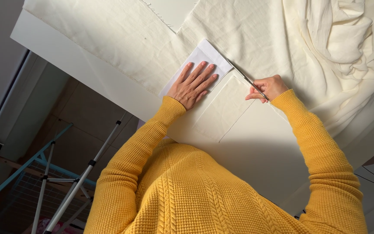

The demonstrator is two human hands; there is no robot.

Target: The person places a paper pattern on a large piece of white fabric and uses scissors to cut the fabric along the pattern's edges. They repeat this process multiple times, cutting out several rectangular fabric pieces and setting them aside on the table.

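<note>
1. The cloth (122, 39) is a cream, loosely woven sheet spread over the white tabletop (256, 151); it lies flat under the hands and bunches into deep folds at the far right, which suggests it is light, soft and limp, with no stiffness of its own.

2. The paper (208, 58) is a white rectangular sheet lying on the cloth near the middle of the tabletop; it looks thin and light, stiffer than the cloth, and likely to slide on the weave unless pressed down.

3. The left hand (192, 84) lies flat, palm down, fingers spread slightly, on the near part of the paper; its grip closes on nothing, it only presses the paper and the cloth below it against the tabletop; that broad flat hold suits a thing that creases if pinched.

4. The right hand (268, 88) is curled shut around the scissors (249, 82), a slim metal tool whose tip points along the paper's right edge; it looks like scissors, though only a thin dark line shows, so the blades cannot be made out clearly.

5. A cut piece (224, 108) of the same cloth, roughly square, lies flat between the two hands, just beside the paper; its edges look clean; being so limp it is best lifted by two corners or slid flat rather than picked up by the middle.

6. Both yellow knitted sleeves (321, 147) reach over the near bare part of the tabletop.
</note>
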